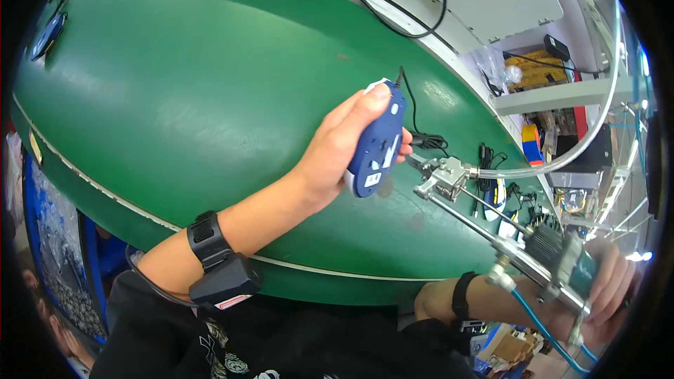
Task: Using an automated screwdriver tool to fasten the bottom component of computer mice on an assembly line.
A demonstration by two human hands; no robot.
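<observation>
My left hand [330, 147] is closed around a dark blue corded computer mouse [379, 142], held above the green table. The thumb lies over the cable end, and the underside with white labels shows. At the lower right, my right hand [609, 284] is closed at the rear of a metal spray gun [519, 256], partly hidden behind it. Its front end points left toward the mouse, a short gap away. A clear hose [562, 163] joins the gun near the front, and a blue hose [540, 323] joins further back.
Several cabled mice lie on the green table [210, 98] at right, including a blue and white one [495, 196]. Another blue mouse [48, 35] rests at the far left. A black cable [421, 31] loops at the back edge. Metal shelving [554, 96] stands at the right.
</observation>
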